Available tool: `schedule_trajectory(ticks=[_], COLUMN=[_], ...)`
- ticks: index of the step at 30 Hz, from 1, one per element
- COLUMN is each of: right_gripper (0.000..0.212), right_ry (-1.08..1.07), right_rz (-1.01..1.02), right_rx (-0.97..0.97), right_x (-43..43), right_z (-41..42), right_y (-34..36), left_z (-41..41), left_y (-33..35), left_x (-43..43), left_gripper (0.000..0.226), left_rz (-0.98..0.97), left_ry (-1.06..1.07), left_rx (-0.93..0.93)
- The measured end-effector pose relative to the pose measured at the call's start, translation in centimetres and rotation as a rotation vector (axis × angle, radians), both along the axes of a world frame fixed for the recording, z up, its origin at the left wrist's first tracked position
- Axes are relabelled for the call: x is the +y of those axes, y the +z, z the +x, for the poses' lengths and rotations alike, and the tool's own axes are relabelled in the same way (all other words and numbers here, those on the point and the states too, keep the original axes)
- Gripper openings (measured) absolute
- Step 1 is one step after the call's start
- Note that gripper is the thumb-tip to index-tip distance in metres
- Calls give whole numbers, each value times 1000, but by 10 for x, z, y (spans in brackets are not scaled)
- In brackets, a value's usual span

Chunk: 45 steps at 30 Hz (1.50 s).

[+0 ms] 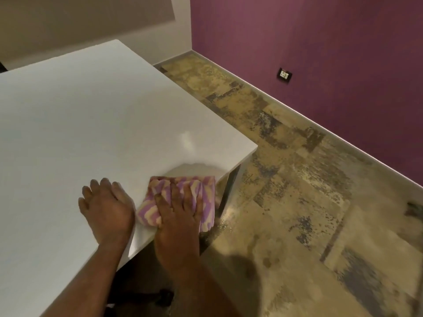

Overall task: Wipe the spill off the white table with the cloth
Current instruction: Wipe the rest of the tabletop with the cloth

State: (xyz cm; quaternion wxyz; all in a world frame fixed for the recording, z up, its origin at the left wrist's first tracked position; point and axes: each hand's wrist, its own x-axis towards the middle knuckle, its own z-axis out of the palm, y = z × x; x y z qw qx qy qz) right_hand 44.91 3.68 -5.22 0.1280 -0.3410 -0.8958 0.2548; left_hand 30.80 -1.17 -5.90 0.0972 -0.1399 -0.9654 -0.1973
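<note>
The right hand (180,216) is laid palm down on the cloth (183,197), at about 6 o'clock in the view, with its fingers (175,195) spread and pressed into the bunched fabric rather than curled around it. The cloth, striped in purple and cream, is pinned against the white table (91,124) near the table's near right edge, and part of it is seen hanging over that edge. Just beside it, toward 9 o'clock, the left hand (106,207) is rested flat on the bare tabletop, fingers loose and extended, with nothing held. The two hands are close together but apart. A faint shiny patch (186,136) is visible on the tabletop toward 12 o'clock from the cloth, near the right corner; whether it is liquid or reflected light cannot be told. Past the table, a mottled brown floor (286,191) is seen from 3 o'clock to 1 o'clock, bounded by a purple wall (320,42) on which a socket (285,75) is mounted low down.
</note>
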Motion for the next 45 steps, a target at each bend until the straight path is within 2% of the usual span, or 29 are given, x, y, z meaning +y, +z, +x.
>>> schedule_trajectory(ticks=[6, 9, 12, 15, 19, 22, 27, 28, 31, 33, 35, 37, 40, 45], right_gripper=[62, 59, 58, 55, 45, 36, 50, 49, 66, 66, 65, 67, 75, 93], right_ry=[47, 64, 56, -50, -209, -420, -610, -639, -693, -723, -759, -713, -614, -618], right_rz=[-147, -211, -364, -587, -889, -998, -838, -804, -624, -521, -478, -463, -441, -376], right_rx=[56, 96, 194, 386, 640, 770, 1009, 1036, 1109, 1125, 1102, 1002, 791, 648], right_x=[2, -1, -7, -17, -33, -34, -23, -27, -40, -39, -34, -35, -47, -34], right_z=[20, 43, 61, 78, 105, 114, 98, 90, 64, 47, 30, 12, -14, -28], right_y=[9, 7, 3, -7, -31, -45, -46, -44, -46, -51, -60, -67, -69, -77], left_z=[45, 62, 68, 71, 72, 72, 72, 72, 74, 73, 72, 71, 71, 71], left_y=[-6, -7, -4, -5, -9, -11, -15, -15, -16, -16, -17, -18, -18, -15], left_x=[-8, -20, -29, -29, -28, -28, -30, -30, -31, -32, -32, -32, -32, -31], left_gripper=[34, 42, 37, 31, 36, 41, 41, 41, 41, 41, 41, 44, 48, 51], left_rz=[167, 222, 228, 178, 191, 231, 267, 278, 287, 271, 267, 263, 241, 168], left_ry=[70, 20, -45, -84, -100, -109, -125, -126, -137, -159, -167, -165, -153, -182], left_rx=[-33, -48, -38, -17, 8, 16, 34, 37, 51, 55, 49, 45, 39, 42])
